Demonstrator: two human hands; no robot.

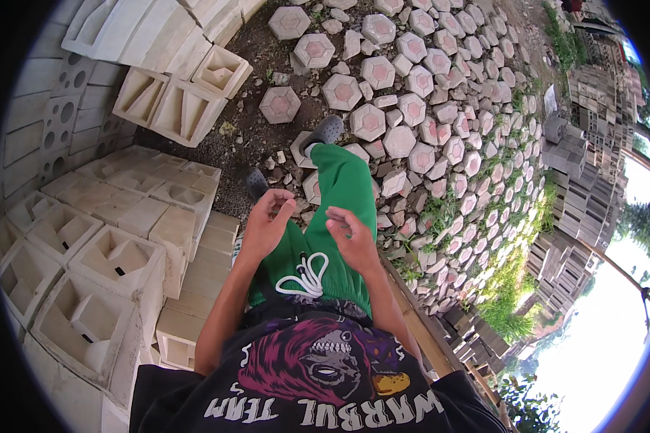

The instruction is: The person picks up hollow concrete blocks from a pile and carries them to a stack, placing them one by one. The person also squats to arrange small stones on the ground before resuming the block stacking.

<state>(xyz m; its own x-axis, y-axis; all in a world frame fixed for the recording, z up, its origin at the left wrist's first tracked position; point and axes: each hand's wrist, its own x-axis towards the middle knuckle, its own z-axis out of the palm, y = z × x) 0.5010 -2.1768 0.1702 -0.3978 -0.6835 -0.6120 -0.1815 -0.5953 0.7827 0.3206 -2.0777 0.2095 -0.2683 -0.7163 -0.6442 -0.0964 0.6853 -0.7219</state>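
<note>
Hovering at lap height: two bare hands, nothing visible in either. Left hand (pixel 264 229): fingers bent toward the right hand, loosely together, thumb held off from them. Right hand (pixel 354 242): fingers half curled inward, slightly spread, thumb bent. Hands apart from each other; contact with the cloth cannot be told.

Trousers (pixel 345 187): green, directly below and between both hands, the thing nearest them. Cord (pixel 307 278): white, looped at the waist, nearer the body than the hands. Shirt (pixel 195 400): black, printed.

Shoes (pixel 328 131): dark, two, on the ground beyond the hands. Pavers (pixel 368 121): hexagonal, grey, many with reddish centres, laid in rows ahead and to the right, with stones (pixel 386 101) among them. Soil (pixel 249 108): dark, left of the pavers. Pale blocks (pixel 172 242): stacked at left, several hollow. Grey blocks (pixel 572 216): stacked at far right. Grass (pixel 509 314): green, near those stacks.
</note>
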